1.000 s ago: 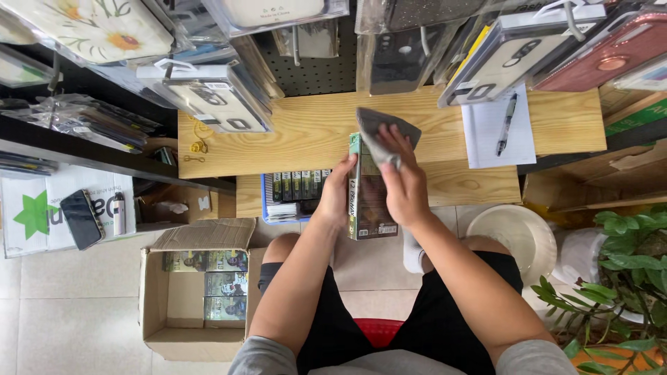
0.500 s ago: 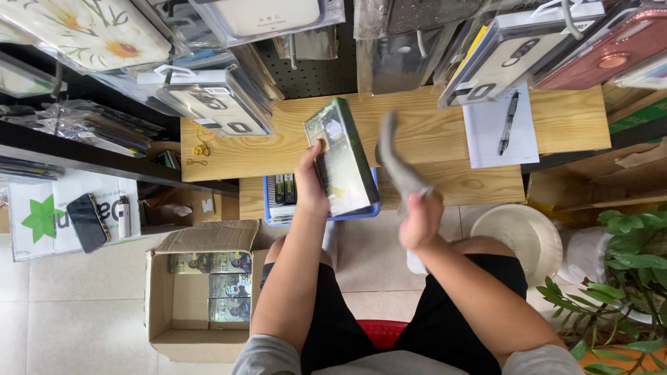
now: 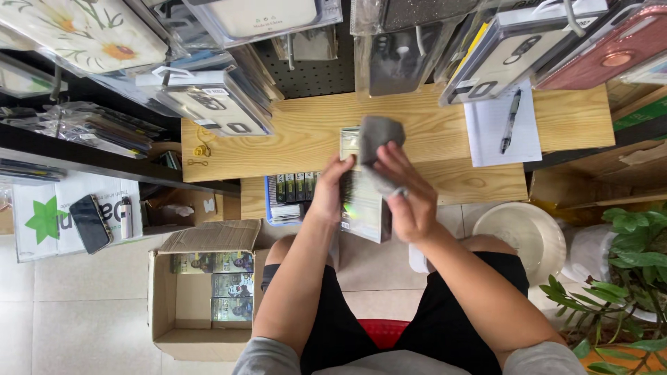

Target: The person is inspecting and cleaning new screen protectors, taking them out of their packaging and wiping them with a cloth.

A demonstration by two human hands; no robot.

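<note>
Packaged box [image 3: 365,201] held upright, long axis pointing away, toward desk [image 3: 431,132].

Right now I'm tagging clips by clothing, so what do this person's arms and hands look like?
Both arms are bare from short grey sleeves down. The left hand and right hand wear no gloves; no watch or rings are visible.

A light wooden tabletop [image 3: 306,132] carries a white notepad [image 3: 490,132] with a pen [image 3: 511,119] lying on it; well left of the notepad lie small brass keys [image 3: 201,150].
</note>
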